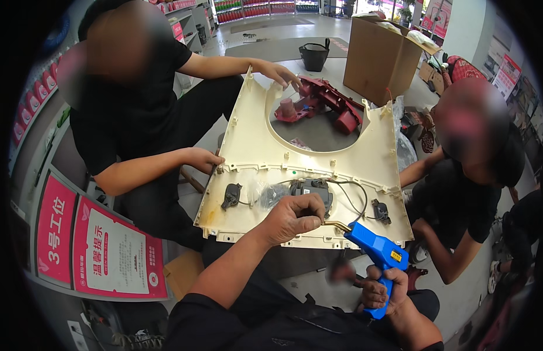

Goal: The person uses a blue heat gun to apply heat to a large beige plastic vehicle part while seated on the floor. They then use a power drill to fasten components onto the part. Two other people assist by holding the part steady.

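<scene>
My right hand point(391, 286) grips the handle of a blue pistol-shaped tool point(374, 245), which looks like a hot stapler for plastic. Its two brass-coloured prongs point(337, 224) point left. At their tips my left hand point(292, 219) is closed in a pinch; whatever lies between thumb and finger is too small to make out. Under both hands lies a cream plastic panel point(239, 140) with a large round cutout. A black module point(315, 190), partly hidden by my left hand, sits on it, wired to a small black part point(231, 196) and another small black part point(381, 212).
On the left a person point(136, 117) holds the panel's edge with one hand. Another person point(470, 187) crouches at the right. Dark red plastic parts point(327, 102) show through the cutout. Beyond stand a cardboard box point(379, 58) and a black bucket point(314, 57).
</scene>
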`<act>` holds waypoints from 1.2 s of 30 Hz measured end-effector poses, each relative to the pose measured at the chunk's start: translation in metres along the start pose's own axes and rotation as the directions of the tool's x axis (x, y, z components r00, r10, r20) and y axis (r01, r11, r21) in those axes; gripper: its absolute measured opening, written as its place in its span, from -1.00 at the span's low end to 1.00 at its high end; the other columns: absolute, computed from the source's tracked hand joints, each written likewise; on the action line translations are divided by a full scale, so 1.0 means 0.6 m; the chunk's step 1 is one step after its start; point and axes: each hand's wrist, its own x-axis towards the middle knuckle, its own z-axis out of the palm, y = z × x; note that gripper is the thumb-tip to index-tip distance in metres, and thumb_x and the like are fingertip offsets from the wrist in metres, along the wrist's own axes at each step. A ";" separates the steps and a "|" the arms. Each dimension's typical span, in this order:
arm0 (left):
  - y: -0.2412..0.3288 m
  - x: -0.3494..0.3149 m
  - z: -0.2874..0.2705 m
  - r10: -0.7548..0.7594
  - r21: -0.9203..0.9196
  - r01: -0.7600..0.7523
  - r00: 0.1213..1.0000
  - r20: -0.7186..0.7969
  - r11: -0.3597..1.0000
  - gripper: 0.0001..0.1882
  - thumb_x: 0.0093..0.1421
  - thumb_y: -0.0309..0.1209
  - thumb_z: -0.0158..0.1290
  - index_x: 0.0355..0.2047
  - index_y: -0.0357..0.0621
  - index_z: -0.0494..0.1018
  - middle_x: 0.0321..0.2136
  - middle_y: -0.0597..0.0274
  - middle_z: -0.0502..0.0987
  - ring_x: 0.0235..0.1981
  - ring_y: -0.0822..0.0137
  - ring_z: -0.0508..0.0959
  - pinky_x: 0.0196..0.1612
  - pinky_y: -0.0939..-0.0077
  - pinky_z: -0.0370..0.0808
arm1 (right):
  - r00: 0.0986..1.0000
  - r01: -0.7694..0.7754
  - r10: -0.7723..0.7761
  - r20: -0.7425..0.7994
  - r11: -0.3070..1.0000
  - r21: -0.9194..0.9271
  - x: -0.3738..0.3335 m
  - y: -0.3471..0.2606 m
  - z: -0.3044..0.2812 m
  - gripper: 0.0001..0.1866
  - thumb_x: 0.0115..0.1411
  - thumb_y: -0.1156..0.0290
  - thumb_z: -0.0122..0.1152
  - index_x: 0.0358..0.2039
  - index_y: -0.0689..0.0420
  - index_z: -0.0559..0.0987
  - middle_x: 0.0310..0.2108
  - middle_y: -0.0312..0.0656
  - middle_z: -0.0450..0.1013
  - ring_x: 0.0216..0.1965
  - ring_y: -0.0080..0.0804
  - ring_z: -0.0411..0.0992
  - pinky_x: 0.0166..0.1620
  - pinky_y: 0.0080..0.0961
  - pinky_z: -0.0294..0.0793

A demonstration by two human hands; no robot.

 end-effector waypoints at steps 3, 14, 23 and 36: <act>0.001 -0.006 0.002 -0.020 -0.020 0.020 1.000 -0.009 1.000 -0.72 0.25 -0.26 0.29 -0.26 -0.24 0.54 -0.30 0.37 0.43 -0.29 0.54 0.40 -0.17 0.61 0.37 | 0.999 -0.028 0.027 0.028 0.999 0.022 0.003 -0.003 -0.002 -0.73 0.18 0.19 0.22 -0.23 0.11 0.52 -0.61 -0.26 0.37 -0.71 -0.48 0.31 -0.62 -0.52 0.35; 0.022 -0.026 -0.002 -0.124 0.099 0.132 0.989 -0.082 0.986 -0.76 0.34 -0.29 0.24 -0.16 -0.21 0.56 -0.26 0.39 0.54 -0.30 0.58 0.46 -0.23 0.64 0.42 | 1.000 -0.016 0.016 -0.021 1.000 -0.001 0.003 -0.006 0.003 -0.73 0.17 0.20 0.21 -0.24 0.12 0.51 -0.63 -0.26 0.35 -0.72 -0.48 0.29 -0.62 -0.51 0.34; 0.017 -0.035 0.008 -0.084 0.123 0.095 0.992 -0.091 0.988 -0.81 0.38 -0.37 0.19 -0.09 -0.21 0.55 -0.26 0.41 0.55 -0.22 0.59 0.51 -0.13 0.65 0.47 | 1.000 -0.009 0.009 -0.009 1.000 -0.016 0.002 -0.002 -0.004 -0.73 0.15 0.21 0.24 -0.26 0.13 0.51 -0.63 -0.23 0.36 -0.71 -0.46 0.31 -0.59 -0.49 0.38; 0.026 -0.031 0.013 -0.092 0.154 0.109 0.989 -0.117 0.982 -0.81 0.40 -0.40 0.16 -0.08 -0.25 0.54 -0.25 0.36 0.55 -0.23 0.56 0.51 -0.15 0.63 0.47 | 1.000 -0.007 0.007 -0.007 1.000 -0.015 0.006 -0.010 -0.009 -0.74 0.17 0.23 0.20 -0.23 0.14 0.53 -0.61 -0.24 0.38 -0.68 -0.44 0.34 -0.59 -0.46 0.36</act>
